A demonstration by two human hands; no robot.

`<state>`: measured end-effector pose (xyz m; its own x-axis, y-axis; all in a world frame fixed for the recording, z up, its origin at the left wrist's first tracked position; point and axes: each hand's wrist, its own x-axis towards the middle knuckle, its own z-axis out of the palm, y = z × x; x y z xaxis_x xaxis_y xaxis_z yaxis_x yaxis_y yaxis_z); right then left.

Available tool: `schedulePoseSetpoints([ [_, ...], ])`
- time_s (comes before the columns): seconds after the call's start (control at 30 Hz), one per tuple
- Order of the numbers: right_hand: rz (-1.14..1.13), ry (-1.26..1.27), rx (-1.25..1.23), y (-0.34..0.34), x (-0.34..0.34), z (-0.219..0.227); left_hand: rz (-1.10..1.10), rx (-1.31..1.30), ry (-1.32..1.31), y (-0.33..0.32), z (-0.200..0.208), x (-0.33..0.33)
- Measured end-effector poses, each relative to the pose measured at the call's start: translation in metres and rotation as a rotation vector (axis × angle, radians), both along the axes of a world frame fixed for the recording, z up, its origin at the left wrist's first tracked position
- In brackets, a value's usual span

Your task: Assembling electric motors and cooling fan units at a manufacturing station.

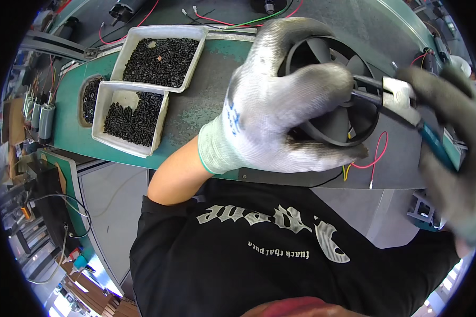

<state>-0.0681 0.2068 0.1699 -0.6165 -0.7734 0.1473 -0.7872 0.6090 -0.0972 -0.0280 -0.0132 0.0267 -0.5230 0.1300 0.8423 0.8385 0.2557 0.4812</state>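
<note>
My left hand (280, 98), in a white knit glove with grey-smudged fingers, grips a black round fan (362, 124) by its ring-shaped housing. Dark blades show inside the ring, and red, yellow and black wires hang from its lower side. My right hand (455, 132), in a dark-smudged glove and blurred by motion, holds long-jawed pliers (400, 99) by their teal handles. Their slim jaws are slightly apart and reach over the fan, close to my left hand's fingertip. Whether the jaw tips touch anything is hidden behind that finger.
Two white trays (166, 87) of small black parts stand left on the green worktable (206, 68). Beside them, a recess (90, 100) holds more small parts. Red, green and black wires (248, 24) lie along the far side. Grey cylinders (46, 122) stand at the far left.
</note>
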Motion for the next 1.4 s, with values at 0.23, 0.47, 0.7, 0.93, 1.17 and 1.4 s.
schedulePoseSetpoints([
  [0.23,0.039,0.139,-0.452,0.030,-0.061,-0.105,-0.201,-0.027,-0.013,-0.007,0.002,-0.003],
  [0.47,-0.227,0.249,-0.377,0.054,-0.022,-0.204,-0.261,0.011,-0.031,-0.013,0.007,-0.015],
  [0.7,-0.380,-1.030,-1.298,-0.019,0.037,-0.225,0.056,-0.217,0.024,0.043,0.019,0.028],
  [0.93,-0.625,-0.770,-1.014,0.032,-0.173,-0.190,-0.046,-0.373,-0.333,-0.031,-0.006,0.117],
  [1.17,-0.670,0.032,-0.055,0.119,-0.402,-0.212,0.207,-0.408,-0.370,-0.037,-0.040,0.112],
  [1.4,-0.492,-0.005,0.225,-0.111,-0.316,-0.200,0.876,-0.721,-0.450,0.009,-0.116,-0.108],
])
